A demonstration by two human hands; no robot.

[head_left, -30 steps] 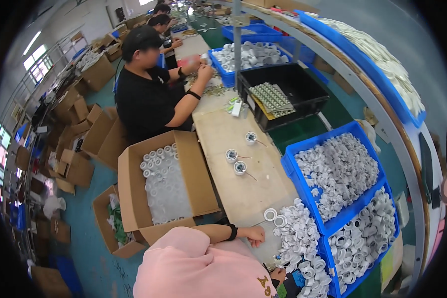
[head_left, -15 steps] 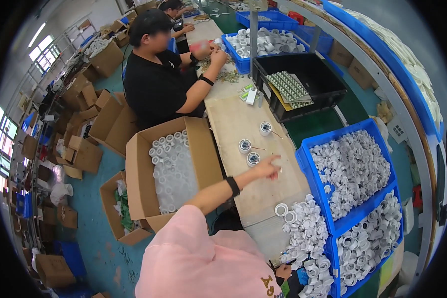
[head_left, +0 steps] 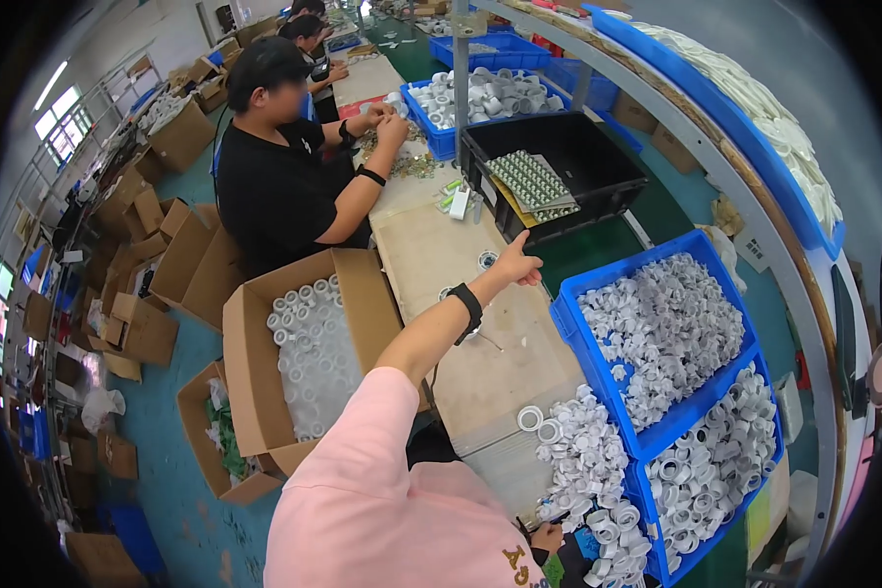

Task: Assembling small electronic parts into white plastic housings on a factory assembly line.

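My left hand (head_left: pixel 517 266) reaches over the pale worktop (head_left: pixel 470 397), fingers apart, with no object visible in it. It is close to the near side of the black crate (head_left: pixel 617 169). Beside it sits a small round white unit with a dark centre (head_left: pixel 487 260). A second such unit (head_left: pixel 446 292) is partly hidden by my wrist, which wears a black band. A thin wire shows below the wrist. My right hand (head_left: pixel 547 536) is low in the picture by the heap of white plastic rings (head_left: pixel 583 446); my shirt hides part of it, and its fingers are unclear.
Blue bins (head_left: pixel 557 312) of white parts line the right side. An open carton (head_left: pixel 250 392) of translucent round pieces stands left of the worktop. A co-worker in black (head_left: pixel 279 181) handles small parts farther along. A metal shelf post (head_left: pixel 461 69) rises beyond.
My left hand has moved farther away, up toward the black crate, and its wrist now covers part of the round units. The whole view has shifted slightly.
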